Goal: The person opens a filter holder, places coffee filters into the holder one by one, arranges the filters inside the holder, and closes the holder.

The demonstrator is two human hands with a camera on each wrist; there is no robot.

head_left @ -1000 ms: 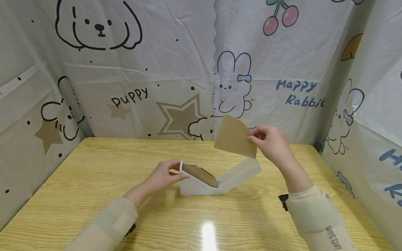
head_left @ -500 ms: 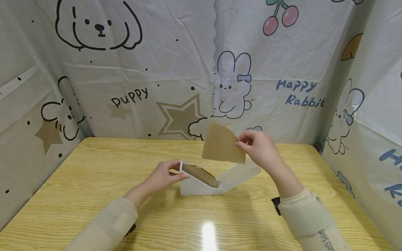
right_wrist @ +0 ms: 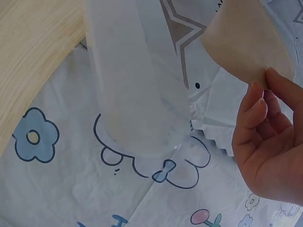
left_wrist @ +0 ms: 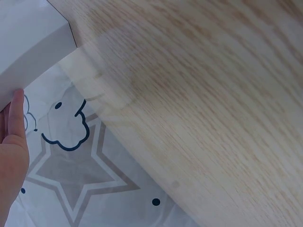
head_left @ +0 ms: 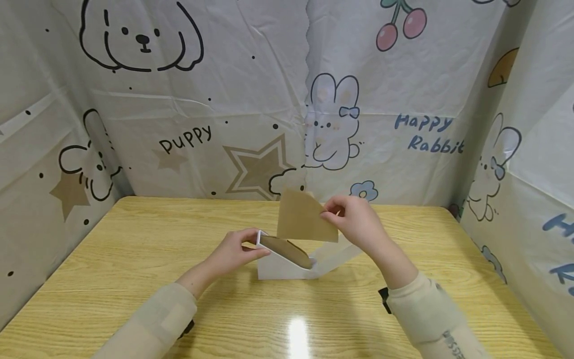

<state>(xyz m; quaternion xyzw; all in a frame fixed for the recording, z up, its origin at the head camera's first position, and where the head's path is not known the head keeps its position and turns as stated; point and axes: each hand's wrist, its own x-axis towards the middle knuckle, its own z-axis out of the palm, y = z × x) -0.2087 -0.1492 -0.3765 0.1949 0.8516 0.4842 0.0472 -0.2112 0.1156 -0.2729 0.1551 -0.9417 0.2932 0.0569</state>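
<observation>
My right hand (head_left: 356,219) pinches a brown paper coffee filter (head_left: 302,219) by its right edge, thumb against fingertips. The filter is held just above a white box (head_left: 280,268) with a slanted open top. More brown filters (head_left: 289,252) stand inside the box. My left hand (head_left: 235,247) grips the box's tall left end between thumb and fingers. In the left wrist view, fingers (left_wrist: 17,111) touch the white wall. The box's translucent lid (head_left: 334,260) is swung open to the right, beneath my right hand. The right wrist view shows the lid (right_wrist: 137,85) beside the pinched filter (right_wrist: 248,40).
The box stands on a wood-grain table (head_left: 224,309). A white printed cloth (head_left: 202,99) hangs behind the table and along both sides. Dark straps (head_left: 384,300) show at my sleeves' cuffs.
My right hand has carried the coffee filter left and down, from above the open lid to right over the box. My left hand and the box have stayed still.
</observation>
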